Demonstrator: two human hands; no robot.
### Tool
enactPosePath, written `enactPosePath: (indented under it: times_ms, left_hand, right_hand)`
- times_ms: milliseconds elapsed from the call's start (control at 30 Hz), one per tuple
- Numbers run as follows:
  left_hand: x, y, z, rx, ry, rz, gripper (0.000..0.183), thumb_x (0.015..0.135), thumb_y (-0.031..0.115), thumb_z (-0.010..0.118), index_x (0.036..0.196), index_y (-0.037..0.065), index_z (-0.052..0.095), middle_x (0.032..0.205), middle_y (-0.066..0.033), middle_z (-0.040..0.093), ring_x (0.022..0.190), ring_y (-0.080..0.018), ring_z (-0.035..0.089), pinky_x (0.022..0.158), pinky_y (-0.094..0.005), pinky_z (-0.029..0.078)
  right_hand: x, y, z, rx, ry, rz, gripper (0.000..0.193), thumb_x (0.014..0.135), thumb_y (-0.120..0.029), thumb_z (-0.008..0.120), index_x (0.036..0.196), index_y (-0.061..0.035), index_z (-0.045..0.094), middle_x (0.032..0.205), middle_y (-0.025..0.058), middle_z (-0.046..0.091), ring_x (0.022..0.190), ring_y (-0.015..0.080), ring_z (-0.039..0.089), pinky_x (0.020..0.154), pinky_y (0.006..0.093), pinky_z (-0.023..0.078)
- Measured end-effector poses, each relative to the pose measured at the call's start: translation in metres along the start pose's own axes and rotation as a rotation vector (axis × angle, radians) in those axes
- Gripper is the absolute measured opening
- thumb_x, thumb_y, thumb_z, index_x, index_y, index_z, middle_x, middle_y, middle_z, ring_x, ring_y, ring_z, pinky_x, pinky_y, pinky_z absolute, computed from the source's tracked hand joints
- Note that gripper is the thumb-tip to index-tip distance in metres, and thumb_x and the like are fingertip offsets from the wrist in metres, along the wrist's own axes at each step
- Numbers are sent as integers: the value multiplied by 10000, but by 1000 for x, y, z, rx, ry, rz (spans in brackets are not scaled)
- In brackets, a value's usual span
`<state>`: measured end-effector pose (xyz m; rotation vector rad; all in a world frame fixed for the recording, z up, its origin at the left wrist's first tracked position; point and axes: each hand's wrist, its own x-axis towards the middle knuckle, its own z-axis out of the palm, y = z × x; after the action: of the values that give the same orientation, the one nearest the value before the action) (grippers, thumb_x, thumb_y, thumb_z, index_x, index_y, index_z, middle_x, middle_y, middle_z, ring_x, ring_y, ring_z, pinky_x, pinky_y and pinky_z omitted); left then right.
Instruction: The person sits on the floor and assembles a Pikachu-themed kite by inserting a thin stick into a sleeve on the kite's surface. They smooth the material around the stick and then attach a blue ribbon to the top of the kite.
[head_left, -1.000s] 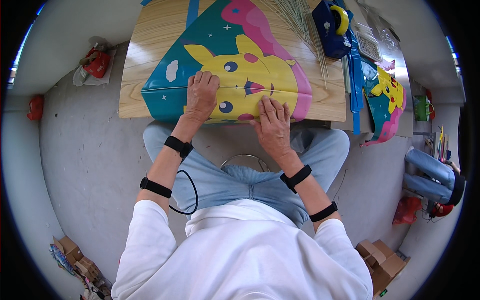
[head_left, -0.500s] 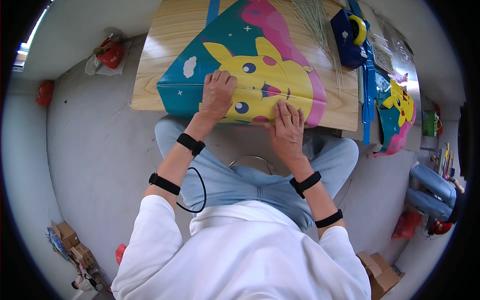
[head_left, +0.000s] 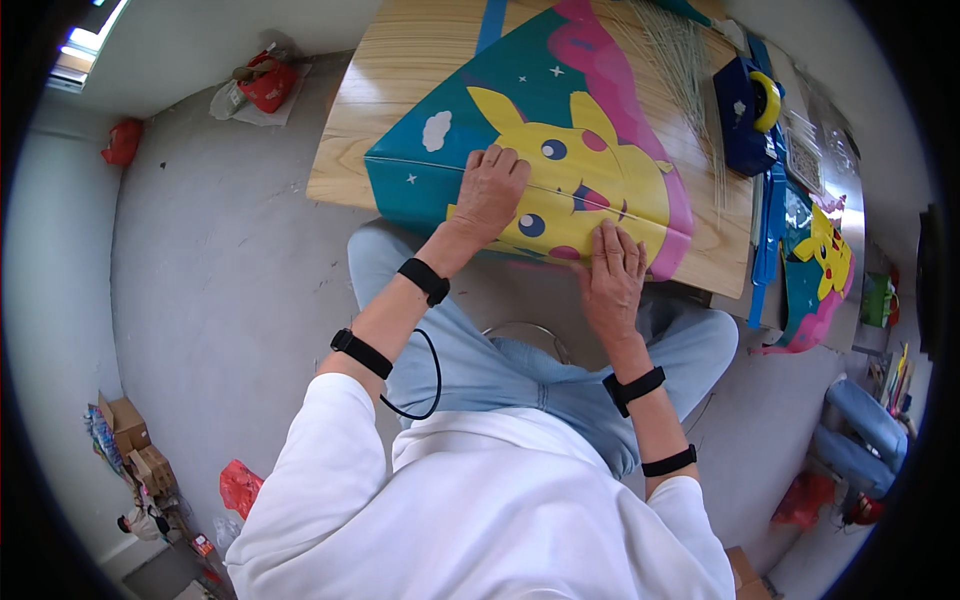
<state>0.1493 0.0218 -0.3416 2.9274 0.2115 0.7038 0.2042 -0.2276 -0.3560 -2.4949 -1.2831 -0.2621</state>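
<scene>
A large kite sail (head_left: 560, 105), teal and pink with a yellow cartoon figure, lies on the wooden table before me. A straight seam or fold line runs across it. My left hand (head_left: 491, 192) is closed, its curled fingers on that line beside the figure's ear; what the fingertips pinch is hidden under them. Flat on the lower part of the figure, near the table's front edge, rests my right hand (head_left: 613, 272) with its fingers stretched out. The sail's near edge reaches the table edge by my knees.
On the table's right stand thin pale rods (head_left: 690, 75) and a blue tape dispenser (head_left: 745, 115) with yellow tape. Another printed sail (head_left: 815, 260) hangs past them. Red bags (head_left: 268, 82) and cardboard boxes (head_left: 128, 425) sit on the floor. A person's jeans-clad legs (head_left: 865, 430) show at right.
The whole view has shifted and tilted, so the table and sail appear farther right. Both hands keep almost the same places on the sail.
</scene>
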Motion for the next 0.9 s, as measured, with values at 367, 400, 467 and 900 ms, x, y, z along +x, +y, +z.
enactPosePath:
  times_ms: [367, 400, 467, 900]
  left_hand:
    - [2, 2, -2, 17, -8, 6, 112, 819, 18, 600, 920, 66, 589, 943, -98, 567, 972, -295, 550, 872, -419, 439]
    - [2, 1, -1, 19, -8, 6, 108, 821, 21, 601, 919, 66, 589, 940, -97, 566, 969, -296, 551, 868, -419, 438]
    - [2, 2, 0, 24, -7, 7, 100, 825, 27, 601, 917, 66, 590, 932, -95, 565, 965, -296, 553, 861, -418, 437]
    - [2, 1, 2, 3, -3, -9, 71, 837, 55, 609, 905, 69, 592, 920, -95, 560, 934, -300, 546, 827, -421, 435]
  right_hand:
    - [2, -3, -4, 38, 3, 3, 625, 850, -291, 720, 1358, 34, 553, 1484, 128, 458, 1355, 319, 427, 1148, 587, 296]
    - [2, -3, -4, 42, 5, 4, 626, 848, -289, 722, 1357, 35, 553, 1483, 128, 458, 1353, 319, 428, 1147, 588, 297]
    - [2, -3, -4, 35, 5, 4, 627, 846, -285, 724, 1357, 34, 553, 1480, 129, 460, 1351, 319, 429, 1145, 588, 299]
    - [13, 0, -20, 76, 66, 29, 593, 878, -269, 701, 1360, 39, 544, 1474, 143, 475, 1363, 318, 428, 1183, 561, 251]
